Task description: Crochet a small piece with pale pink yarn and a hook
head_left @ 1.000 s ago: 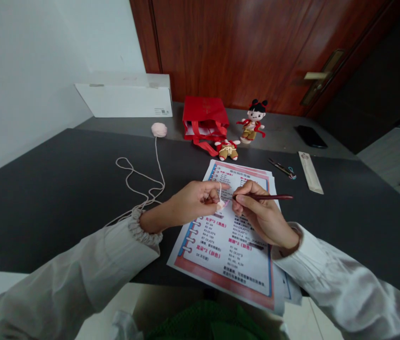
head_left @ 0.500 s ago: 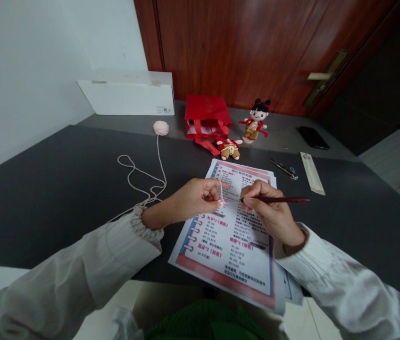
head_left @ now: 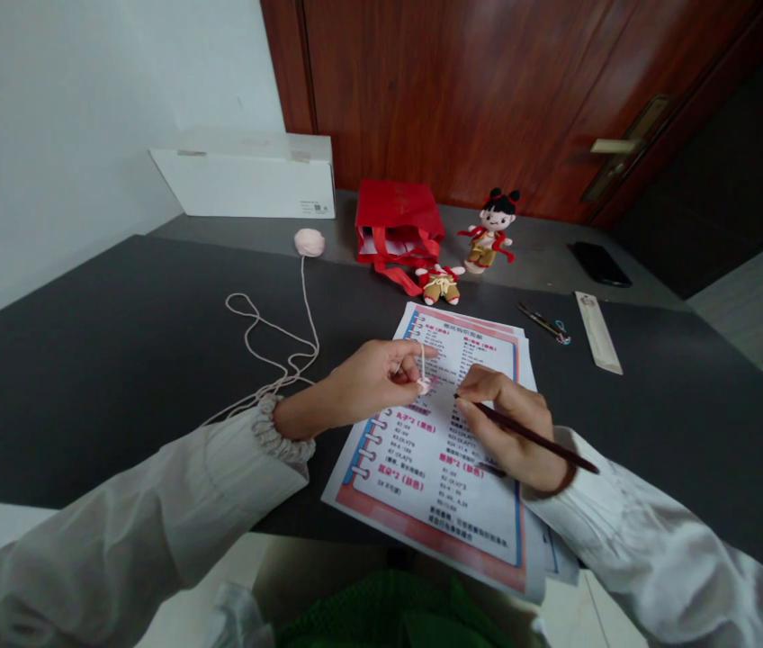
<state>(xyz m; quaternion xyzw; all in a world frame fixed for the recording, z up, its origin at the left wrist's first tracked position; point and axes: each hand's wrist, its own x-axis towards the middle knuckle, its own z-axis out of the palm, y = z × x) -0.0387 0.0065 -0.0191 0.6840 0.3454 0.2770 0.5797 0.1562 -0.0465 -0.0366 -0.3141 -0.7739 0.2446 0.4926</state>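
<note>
My left hand [head_left: 369,384] pinches a small pale pink crochet piece [head_left: 425,387] between thumb and fingers. A strand of yarn [head_left: 423,358] runs up from it to the stretched index finger. To its right, my right hand [head_left: 513,427] grips a crochet hook [head_left: 547,439] with a dark red-brown handle, held like a pen. The hook's front end points left towards the crochet piece, with a gap between them; its fine tip is too small to make out. Both hands are above a printed pattern sheet [head_left: 422,508].
Yarn trails across the dark table [head_left: 118,360] to a pale pink yarn ball [head_left: 309,242]. Further back are a white box [head_left: 253,184], a red bag [head_left: 399,211], a doll [head_left: 488,234] and a headless doll body [head_left: 440,284]. Small scissors [head_left: 542,322], a pale packet [head_left: 598,333] and a phone [head_left: 599,264] lie rightward.
My right hand has lowered slightly and turned, so the hook's handle now slopes down to the right instead of lying nearly level. My left hand keeps its pinch almost in place.
</note>
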